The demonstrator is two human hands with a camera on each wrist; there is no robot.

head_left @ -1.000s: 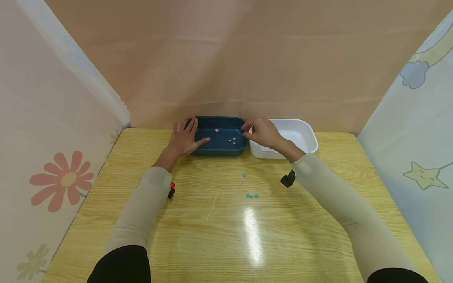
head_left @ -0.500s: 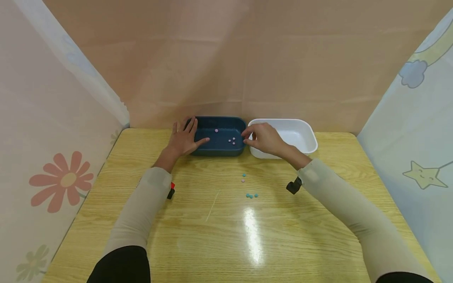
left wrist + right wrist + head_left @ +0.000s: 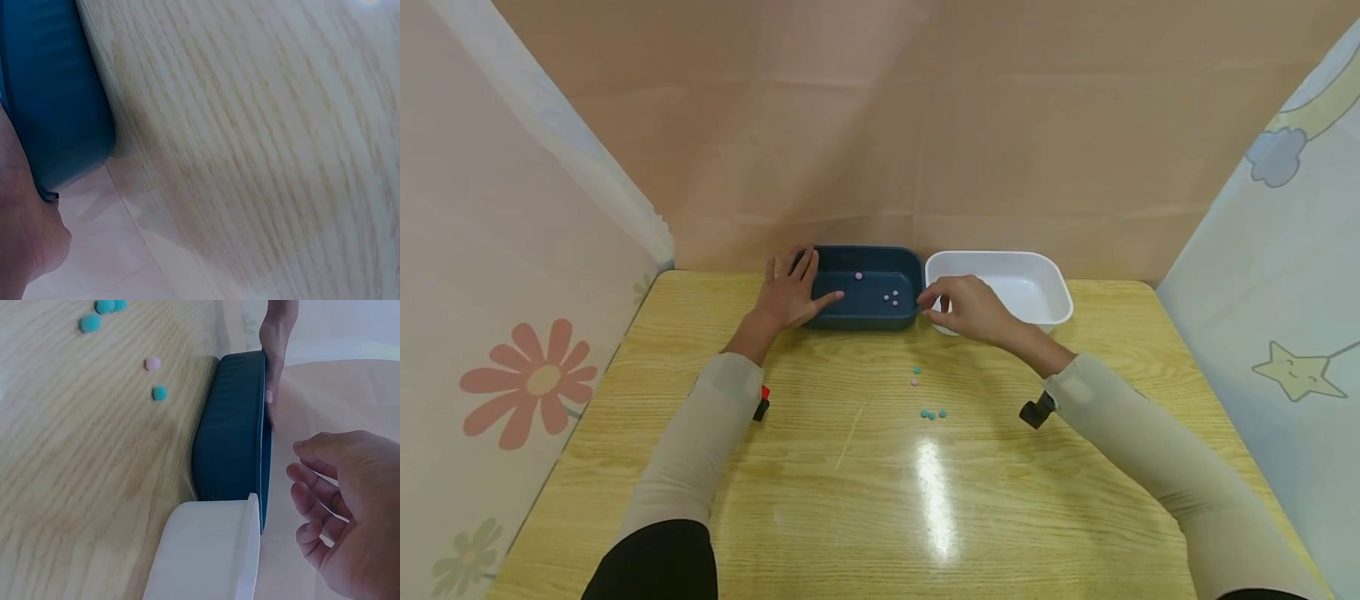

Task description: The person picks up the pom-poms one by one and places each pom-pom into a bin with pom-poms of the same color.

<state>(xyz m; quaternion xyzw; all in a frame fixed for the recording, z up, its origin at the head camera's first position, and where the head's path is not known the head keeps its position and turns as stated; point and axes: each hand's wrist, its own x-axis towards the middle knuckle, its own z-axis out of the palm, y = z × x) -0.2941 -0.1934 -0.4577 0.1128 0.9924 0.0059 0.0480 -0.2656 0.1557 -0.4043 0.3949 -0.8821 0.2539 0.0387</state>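
Upper centre of the head view: a dark blue, glossy, rounded rectangular tray (image 3: pixel 865 323), with four small round pink balls (image 3: pixel 895 303) inside, three clustered right of the middle, one higher up. Just to the right, a smooth white, rounded rectangular tray (image 3: pixel 1030 293); whether touching, cannot tell.

Left hand (image 3: pixel 786 300): lies spread over the left end of the dark blue tray, with thumb over the lower rim; grips nothing. Right hand (image 3: pixel 973 308): hangs over the lower left of the white tray, with fingertips near the dark blue tray's right end; loosely curled, holds nothing. Clearest in the right wrist view, with thumb and fingertips apart at the right of the frame.

On the wood-grained desk (image 3: pixel 805 467), below the trays in the head view: a lone round teal ball (image 3: pixel 917 370), a round pink ball (image 3: pixel 914 382) just beneath, then three round teal balls (image 3: pixel 932 416) lower down.

Seen only in the head view: the balls in the dark blue tray, plus a printed red-petalled flower (image 3: pixel 542 381) at left, a printed smiling yellow star (image 3: pixel 1300 372) and a printed blue-grey cloud (image 3: pixel 1277 157) at right. Shown closely by both wrist views: the dark blue tray's outer wall, faintly ridged, at upper left in the left one, upper centre in the right.
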